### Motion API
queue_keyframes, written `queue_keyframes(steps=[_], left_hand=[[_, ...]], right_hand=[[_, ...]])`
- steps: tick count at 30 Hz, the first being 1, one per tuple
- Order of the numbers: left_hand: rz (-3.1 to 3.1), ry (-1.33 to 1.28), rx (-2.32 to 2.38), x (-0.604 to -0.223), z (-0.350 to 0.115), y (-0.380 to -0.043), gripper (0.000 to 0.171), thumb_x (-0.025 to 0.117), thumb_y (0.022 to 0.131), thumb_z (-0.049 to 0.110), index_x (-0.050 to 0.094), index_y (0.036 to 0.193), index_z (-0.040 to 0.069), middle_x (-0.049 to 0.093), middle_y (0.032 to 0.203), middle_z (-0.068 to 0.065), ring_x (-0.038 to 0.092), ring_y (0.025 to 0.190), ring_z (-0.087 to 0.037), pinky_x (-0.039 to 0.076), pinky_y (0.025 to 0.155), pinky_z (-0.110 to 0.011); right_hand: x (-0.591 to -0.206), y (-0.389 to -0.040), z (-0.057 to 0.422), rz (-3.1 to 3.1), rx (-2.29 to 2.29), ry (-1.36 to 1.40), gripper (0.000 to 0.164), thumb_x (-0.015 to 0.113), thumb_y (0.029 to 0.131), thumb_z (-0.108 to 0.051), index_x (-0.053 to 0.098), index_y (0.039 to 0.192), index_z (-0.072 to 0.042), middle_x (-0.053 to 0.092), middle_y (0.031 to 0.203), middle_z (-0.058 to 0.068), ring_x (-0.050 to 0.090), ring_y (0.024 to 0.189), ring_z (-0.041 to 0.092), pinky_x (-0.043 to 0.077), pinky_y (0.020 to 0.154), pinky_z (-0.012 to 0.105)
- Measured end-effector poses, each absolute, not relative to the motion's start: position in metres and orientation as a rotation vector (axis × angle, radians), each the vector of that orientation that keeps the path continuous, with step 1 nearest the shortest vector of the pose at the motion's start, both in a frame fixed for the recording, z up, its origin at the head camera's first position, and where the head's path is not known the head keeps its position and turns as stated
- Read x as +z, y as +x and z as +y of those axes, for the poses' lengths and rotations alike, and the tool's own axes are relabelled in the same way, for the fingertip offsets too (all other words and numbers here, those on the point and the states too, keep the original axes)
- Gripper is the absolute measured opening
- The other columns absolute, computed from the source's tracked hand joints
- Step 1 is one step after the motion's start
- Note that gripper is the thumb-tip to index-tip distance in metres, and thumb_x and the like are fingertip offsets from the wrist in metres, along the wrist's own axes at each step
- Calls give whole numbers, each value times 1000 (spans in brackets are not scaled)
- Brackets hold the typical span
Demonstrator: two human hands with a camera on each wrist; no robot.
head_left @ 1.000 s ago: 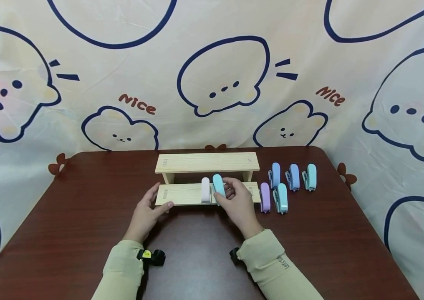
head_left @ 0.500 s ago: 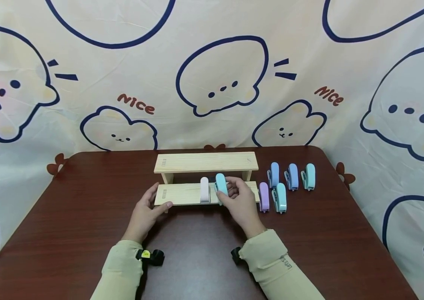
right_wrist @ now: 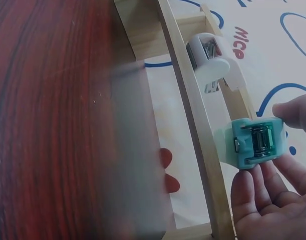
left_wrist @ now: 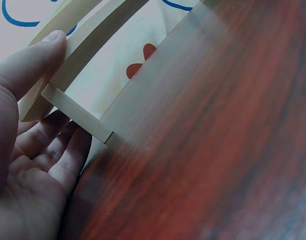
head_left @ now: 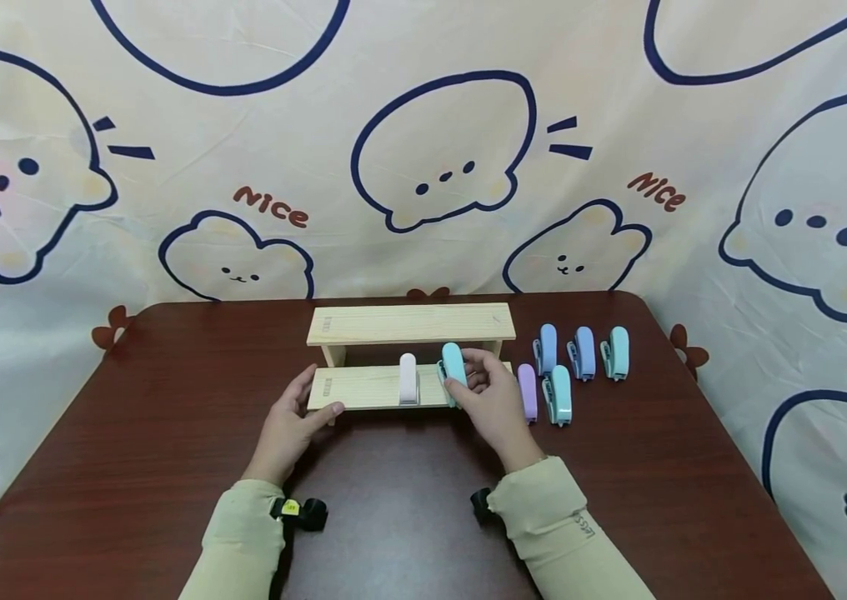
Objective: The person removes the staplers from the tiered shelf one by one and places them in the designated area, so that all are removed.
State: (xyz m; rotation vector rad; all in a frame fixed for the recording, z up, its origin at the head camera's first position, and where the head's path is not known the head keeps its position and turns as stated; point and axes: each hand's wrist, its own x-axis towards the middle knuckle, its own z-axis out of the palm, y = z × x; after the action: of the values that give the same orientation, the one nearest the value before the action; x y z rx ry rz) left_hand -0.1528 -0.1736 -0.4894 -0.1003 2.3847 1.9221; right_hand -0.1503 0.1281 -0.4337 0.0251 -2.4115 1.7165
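Note:
A two-step wooden shelf (head_left: 363, 388) stands on the table. My left hand (head_left: 283, 432) grips the left end of its lower board, thumb on the top edge and fingers behind the end, as the left wrist view shows. In my right hand (head_left: 500, 410) I pinch a light-blue stapler (head_left: 454, 365) between thumb and fingers, over the right half of the lower board. The right wrist view shows this stapler's (right_wrist: 258, 142) end with its metal spring, right beside the board's edge. A white stapler (head_left: 408, 380) stands on the same board, to the left of the held one.
Right of the shelf, several more staplers stand on the brown table (head_left: 393, 517): a purple one (head_left: 528, 393), a light-teal one (head_left: 560, 395), two blue ones, one of them nearest the shelf (head_left: 546, 350), and a green one (head_left: 618, 353). A patterned cloth (head_left: 423, 250) hangs behind.
My right hand has moved a little to the right with the light-blue stapler, widening the gap to the white stapler. The left hand stays on the shelf's end.

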Motion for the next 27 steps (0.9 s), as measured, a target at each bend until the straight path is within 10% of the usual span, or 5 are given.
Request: queue_keyframes(steps=[27], left_hand=[[2371, -87, 1949, -485, -172, -150, 92, 81, 88, 18, 25, 160, 14, 49, 149, -13, 62, 92, -14, 55, 74, -24]], right_hand=[[-436, -141, 146, -2414, 1726, 8, 44, 79, 86, -13, 63, 126, -7, 63, 103, 9, 56, 91, 22, 50, 76, 25]])
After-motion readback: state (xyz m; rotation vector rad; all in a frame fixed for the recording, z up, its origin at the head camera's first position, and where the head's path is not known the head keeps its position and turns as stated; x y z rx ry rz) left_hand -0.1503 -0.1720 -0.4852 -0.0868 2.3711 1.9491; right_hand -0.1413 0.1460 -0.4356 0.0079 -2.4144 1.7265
